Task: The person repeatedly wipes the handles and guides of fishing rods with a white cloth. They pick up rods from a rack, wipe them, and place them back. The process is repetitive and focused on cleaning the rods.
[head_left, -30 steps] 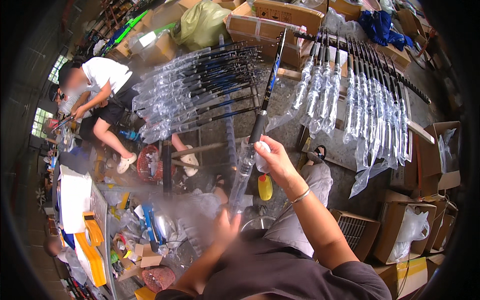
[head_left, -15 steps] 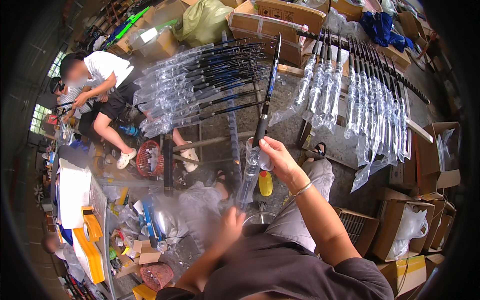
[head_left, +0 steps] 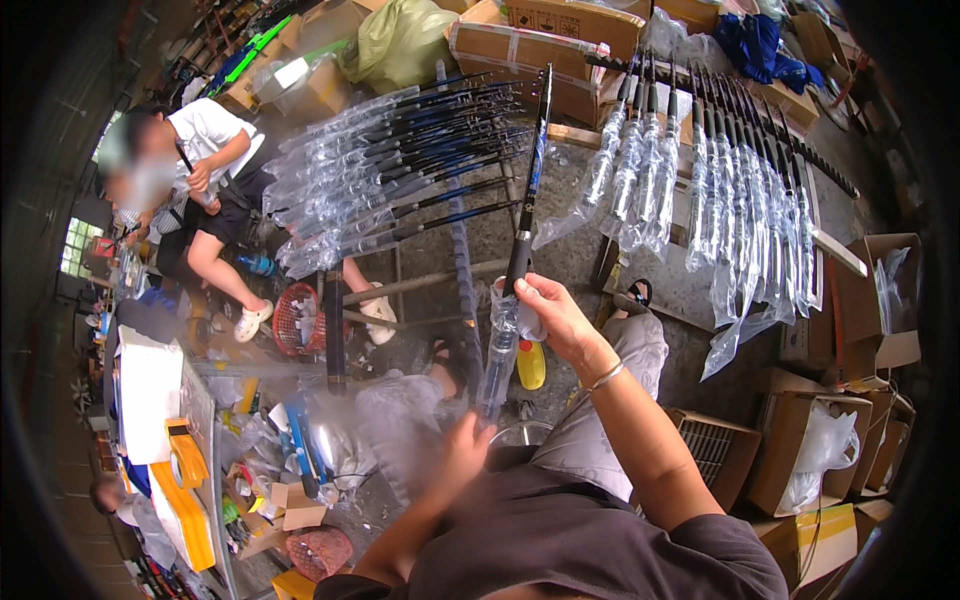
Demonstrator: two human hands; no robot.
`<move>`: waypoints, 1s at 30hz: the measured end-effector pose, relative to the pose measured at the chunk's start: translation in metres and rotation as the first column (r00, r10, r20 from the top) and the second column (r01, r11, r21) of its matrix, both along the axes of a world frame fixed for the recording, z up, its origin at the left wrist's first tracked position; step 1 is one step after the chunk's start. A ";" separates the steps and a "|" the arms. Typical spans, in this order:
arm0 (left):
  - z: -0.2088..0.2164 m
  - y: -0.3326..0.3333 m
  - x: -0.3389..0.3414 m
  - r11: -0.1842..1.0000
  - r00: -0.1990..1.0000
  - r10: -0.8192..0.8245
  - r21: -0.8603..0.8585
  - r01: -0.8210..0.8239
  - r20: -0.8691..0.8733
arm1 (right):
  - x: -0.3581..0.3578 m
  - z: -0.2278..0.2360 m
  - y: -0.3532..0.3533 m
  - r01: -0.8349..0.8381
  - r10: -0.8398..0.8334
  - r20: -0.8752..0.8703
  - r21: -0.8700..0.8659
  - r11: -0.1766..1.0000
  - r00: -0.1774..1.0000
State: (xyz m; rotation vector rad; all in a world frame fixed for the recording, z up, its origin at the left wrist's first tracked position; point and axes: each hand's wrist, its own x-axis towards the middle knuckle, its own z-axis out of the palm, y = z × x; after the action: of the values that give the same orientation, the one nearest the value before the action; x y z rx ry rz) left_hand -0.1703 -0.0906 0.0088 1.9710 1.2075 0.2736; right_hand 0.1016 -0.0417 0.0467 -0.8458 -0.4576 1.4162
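A black fishing rod (head_left: 530, 215) with blue markings stands nearly upright before me, its tip leaning slightly right. My right hand (head_left: 555, 318) is closed round its grip, thumb on top. Below that hand, a clear plastic sleeve (head_left: 497, 362) covers the rod's lower handle, with a crumpled edge bunched at my fingers. My left hand (head_left: 466, 447), somewhat blurred, is closed on the sleeved butt end. Farther off, several bagged rods (head_left: 380, 165) lie across a rack at the left. More bagged rods (head_left: 735, 190) rest side by side at the right.
A person (head_left: 205, 170) sits at the far left, holding a dark rod part. Near my legs are a red basket (head_left: 298, 318) and a yellow bottle (head_left: 531, 366). Cardboard boxes (head_left: 815, 440) line the right. A table with tape rolls (head_left: 183, 455) stands at the left.
My hands and the rod keep almost the same pose. The seated person has shifted and now holds a dark rod part upright. The whole view has moved slightly.
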 end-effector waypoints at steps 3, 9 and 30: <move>-0.010 0.000 -0.002 1.000 1.000 -0.009 -0.005 0.009 0.012 | -0.001 0.001 0.000 0.006 -0.006 -0.019 -0.014 1.000 1.000; -0.021 -0.002 -0.005 0.998 0.999 -0.043 -0.034 0.043 -0.011 | -0.003 -0.002 0.001 0.048 -0.047 0.023 -0.060 0.997 0.999; -0.009 0.000 0.002 0.931 1.000 -0.006 -0.364 0.011 0.014 | -0.013 0.018 0.003 0.120 -0.099 0.107 -0.208 0.971 0.989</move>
State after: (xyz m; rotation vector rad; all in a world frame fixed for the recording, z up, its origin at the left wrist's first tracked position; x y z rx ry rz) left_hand -0.1681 -0.0905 -0.0002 1.6481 1.1480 0.0501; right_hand 0.0887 -0.0391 0.0646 -1.1010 -0.3283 1.3417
